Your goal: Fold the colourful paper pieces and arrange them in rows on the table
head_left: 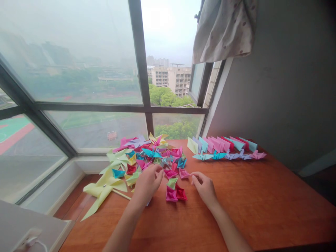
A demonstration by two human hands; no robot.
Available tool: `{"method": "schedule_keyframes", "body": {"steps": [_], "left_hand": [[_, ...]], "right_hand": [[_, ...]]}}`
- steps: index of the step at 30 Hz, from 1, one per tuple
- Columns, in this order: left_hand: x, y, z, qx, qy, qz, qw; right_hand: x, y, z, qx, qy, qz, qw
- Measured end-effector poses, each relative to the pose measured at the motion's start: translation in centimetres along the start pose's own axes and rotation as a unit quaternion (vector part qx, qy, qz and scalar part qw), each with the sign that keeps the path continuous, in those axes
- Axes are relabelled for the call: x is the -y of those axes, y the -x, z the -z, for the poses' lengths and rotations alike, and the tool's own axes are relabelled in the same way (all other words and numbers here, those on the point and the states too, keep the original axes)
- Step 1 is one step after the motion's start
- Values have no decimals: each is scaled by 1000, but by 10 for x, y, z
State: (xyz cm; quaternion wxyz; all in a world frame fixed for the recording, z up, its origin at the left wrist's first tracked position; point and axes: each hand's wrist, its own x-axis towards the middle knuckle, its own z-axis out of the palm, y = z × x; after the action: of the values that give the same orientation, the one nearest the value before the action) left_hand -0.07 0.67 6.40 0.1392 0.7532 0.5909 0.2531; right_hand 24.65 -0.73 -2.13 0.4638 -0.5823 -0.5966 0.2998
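Observation:
My right hand [205, 187] pinches the tip of a pink paper boat [184, 173] between thumb and fingers, at the right edge of a pile of folded paper. Over the pile's front side, my left hand [149, 182] has its fingers curled together; what they hold, if anything, is hidden. A magenta paper boat [170, 173] lies between the hands. Just nearer to me, a green boat [172, 182], a magenta one [171, 194] and a red one [181, 192] sit touching in a small group.
A pale yellow pinwheel [105, 185] with a stick lies left of the pile. Paper cranes [220, 155] form a row at the back right, before a row of upright folded papers [216, 144]. Windows [94, 129] border the wooden table [236, 210].

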Motion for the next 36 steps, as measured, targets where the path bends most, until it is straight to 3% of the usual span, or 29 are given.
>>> {"method": "schedule_keyframes", "body": {"steps": [4,10,15,22,31,36], "left_hand": [[-4,-25,-6,27,-167,39,985],[-8,-40,-19,33,-229,65,971],[-6,-40,-23,36,-243,67,967],[-1,-37,-29,47,-241,70,967],[2,-36,-30,48,-214,76,973],[-7,-33,-21,3,-194,71,979]], "right_hand": [[-1,4,2,-19,18,8,1000],[7,5,1,-14,37,33,999],[8,5,1,-18,42,43,998],[0,2,1,-74,59,18,995],[-9,1,-3,-33,73,37,996],[-8,2,-3,-28,97,44,994]]}}
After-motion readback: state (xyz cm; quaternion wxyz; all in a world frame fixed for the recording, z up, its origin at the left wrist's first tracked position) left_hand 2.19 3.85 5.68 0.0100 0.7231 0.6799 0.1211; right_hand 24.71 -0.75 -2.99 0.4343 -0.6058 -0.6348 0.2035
